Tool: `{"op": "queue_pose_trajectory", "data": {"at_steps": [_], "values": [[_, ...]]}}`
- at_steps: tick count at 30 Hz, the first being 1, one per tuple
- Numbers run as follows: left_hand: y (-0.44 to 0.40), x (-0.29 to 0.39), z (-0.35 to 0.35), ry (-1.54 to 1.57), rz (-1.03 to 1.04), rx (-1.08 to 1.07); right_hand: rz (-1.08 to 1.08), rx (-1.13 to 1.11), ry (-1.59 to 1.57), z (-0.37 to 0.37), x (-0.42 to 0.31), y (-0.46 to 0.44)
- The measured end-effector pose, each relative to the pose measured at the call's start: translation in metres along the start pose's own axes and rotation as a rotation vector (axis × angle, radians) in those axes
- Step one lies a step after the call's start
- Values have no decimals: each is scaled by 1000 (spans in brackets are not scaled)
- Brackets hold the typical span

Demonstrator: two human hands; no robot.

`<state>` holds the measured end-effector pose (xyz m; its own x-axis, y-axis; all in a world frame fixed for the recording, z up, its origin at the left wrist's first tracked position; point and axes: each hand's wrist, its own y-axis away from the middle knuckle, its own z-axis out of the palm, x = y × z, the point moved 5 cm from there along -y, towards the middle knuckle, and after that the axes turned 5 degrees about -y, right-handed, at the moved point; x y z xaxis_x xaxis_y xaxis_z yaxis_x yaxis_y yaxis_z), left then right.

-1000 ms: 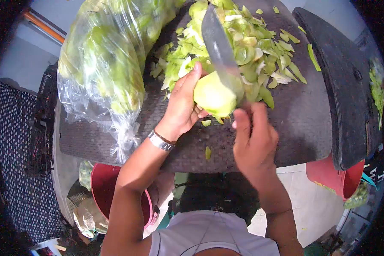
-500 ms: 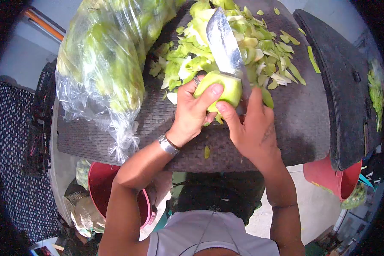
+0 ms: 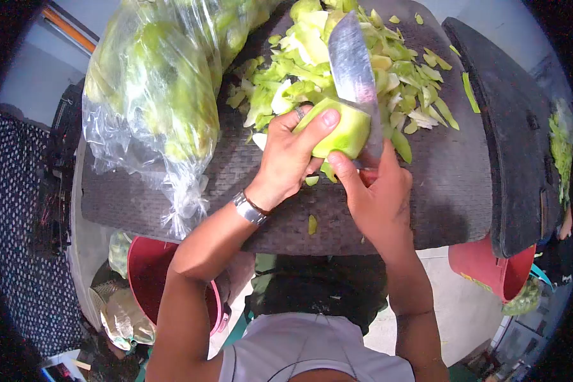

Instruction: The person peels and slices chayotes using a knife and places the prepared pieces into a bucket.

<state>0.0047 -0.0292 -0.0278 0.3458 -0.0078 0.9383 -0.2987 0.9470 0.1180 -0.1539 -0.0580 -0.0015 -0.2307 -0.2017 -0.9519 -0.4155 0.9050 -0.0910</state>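
Note:
A pale green, partly peeled fruit (image 3: 347,130) is gripped in my left hand (image 3: 288,153), thumb lying across its near face. My right hand (image 3: 383,197) is closed round the handle end of a broad-bladed knife (image 3: 353,63). The blade points away from me and lies along the fruit's right side. My right thumb is touching the fruit's lower edge. Most of the handle is hidden by my fingers. Beyond the fruit, a pile of green peelings (image 3: 305,44) covers the far middle of the dark woven-textured table (image 3: 280,226).
A knotted clear plastic bag (image 3: 165,89) of green fruit takes up the table's left side. Red buckets stand below, one at left (image 3: 149,261) and one at right (image 3: 500,270). Against the table's right edge is a dark chair back (image 3: 490,127).
Both hands, the fruit and the knife have shifted slightly right in view. The fruit is turned a little, and a strip of peel hangs beneath it near my right thumb.

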Motion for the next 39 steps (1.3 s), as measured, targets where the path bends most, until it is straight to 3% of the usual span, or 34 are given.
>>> {"op": "queue_pose_trajectory", "data": {"at_steps": [10, 13, 14, 16, 18, 20, 23, 25, 33, 39], "values": [[4, 6, 1, -73, -18, 9, -35, -55, 129, -3, 2, -4], [2, 12, 1, -276, -43, 36, -82, -106, 288, -16, -7, -11], [5, 19, -12, -619, 176, 150, -128, -141, 396, -23, -12, -9], [43, 56, -24, -946, 687, 507, -267, -214, 585, -32, -21, -6], [90, 82, -27, -1241, 1076, 576, -414, -273, 730, -33, -26, 9], [99, 91, 1, -1430, 1075, 272, -420, -374, 818, -30, -34, 19], [92, 80, 9, -1630, 899, 21, -458, -452, 897, -24, -42, 32], [87, 67, 3, -1572, 825, -90, -489, -454, 923, -22, -43, 37], [86, 51, -2, -1773, 967, -17, -515, -454, 1066, -15, -43, 32], [71, 37, -10, -1668, 964, 18, -494, -490, 1004, -8, -18, 23]]}}
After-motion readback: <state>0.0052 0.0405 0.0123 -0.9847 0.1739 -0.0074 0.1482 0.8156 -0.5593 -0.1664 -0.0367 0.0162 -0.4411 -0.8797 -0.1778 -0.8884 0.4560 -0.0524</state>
